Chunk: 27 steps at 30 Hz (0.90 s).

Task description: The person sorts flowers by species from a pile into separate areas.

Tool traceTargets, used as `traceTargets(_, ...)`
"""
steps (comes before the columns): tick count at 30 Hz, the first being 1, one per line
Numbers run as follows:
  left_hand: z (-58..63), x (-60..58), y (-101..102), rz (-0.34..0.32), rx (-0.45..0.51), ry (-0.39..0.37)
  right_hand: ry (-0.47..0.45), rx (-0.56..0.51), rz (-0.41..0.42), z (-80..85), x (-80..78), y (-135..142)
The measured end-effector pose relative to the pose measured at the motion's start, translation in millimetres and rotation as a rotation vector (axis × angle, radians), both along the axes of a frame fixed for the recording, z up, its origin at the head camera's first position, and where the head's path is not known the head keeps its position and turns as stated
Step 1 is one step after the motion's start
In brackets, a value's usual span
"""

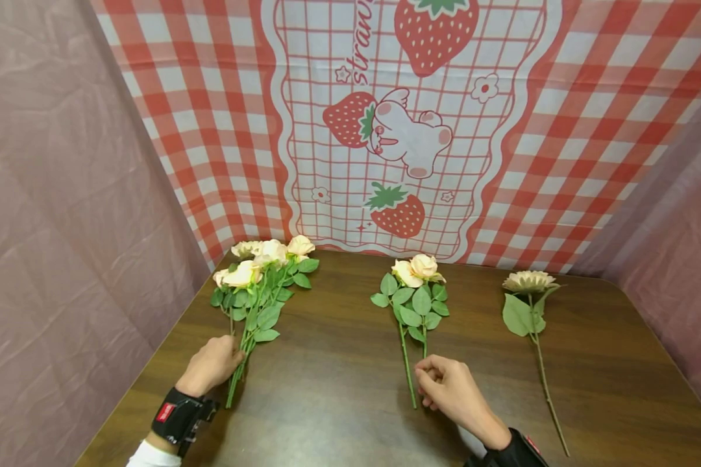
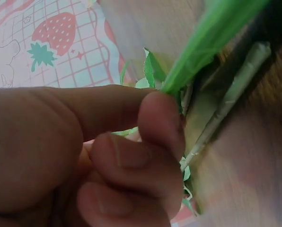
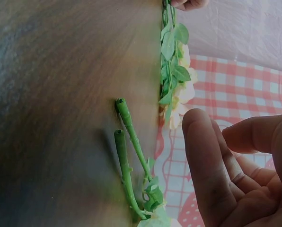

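Note:
My left hand (image 1: 211, 364) pinches the green stems (image 2: 198, 52) of several cream artificial roses (image 1: 243, 274), whose blooms and leaves lie toward the back left of the table. In the left wrist view a paler, brownish stem (image 2: 226, 101) lies on the wood beside the pinched ones, outside the fingers. My right hand (image 1: 452, 394) hovers beside the lower stems (image 1: 407, 370) of two more cream roses (image 1: 416, 270) in the middle. Its fingers are loosely bent and hold nothing. Those two stem ends (image 3: 122, 137) show apart from the hand in the right wrist view.
A single cream, many-petalled flower (image 1: 529, 282) with a long brownish stem lies at the right of the dark wooden table (image 1: 327, 383). Behind the table hangs a red checked strawberry cloth (image 1: 385, 130). Pink curtains (image 1: 64, 194) stand at both sides.

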<state>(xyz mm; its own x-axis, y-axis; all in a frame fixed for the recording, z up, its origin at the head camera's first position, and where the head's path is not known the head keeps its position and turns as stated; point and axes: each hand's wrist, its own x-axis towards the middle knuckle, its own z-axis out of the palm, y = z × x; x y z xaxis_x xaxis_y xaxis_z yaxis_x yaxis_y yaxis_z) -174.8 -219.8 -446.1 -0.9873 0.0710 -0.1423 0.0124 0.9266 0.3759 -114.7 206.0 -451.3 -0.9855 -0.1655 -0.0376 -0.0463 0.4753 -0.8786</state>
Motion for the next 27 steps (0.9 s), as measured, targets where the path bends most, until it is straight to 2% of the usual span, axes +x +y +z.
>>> traceTargets(3,-0.5,0.8,0,-0.003,0.020,0.027,-0.005,0.007,-0.003,-0.1,0.2,0)
traceTargets(10,-2.7,1.9,2,-0.069,0.063,0.190,0.000,-0.001,0.005,0.1,1.7,1)
traceTargets(13,-2.4,2.2,3,-0.070,0.071,0.225,-0.008,-0.008,0.015,0.1,2.3,1)
traceTargets(19,1.2,5.9,6,-0.057,0.075,0.246,-0.030,-0.003,0.026,0.0,3.2,2)
traceTargets(27,3.0,11.2,9,-0.051,0.050,0.225,-0.035,0.008,0.039,0.2,3.8,2)
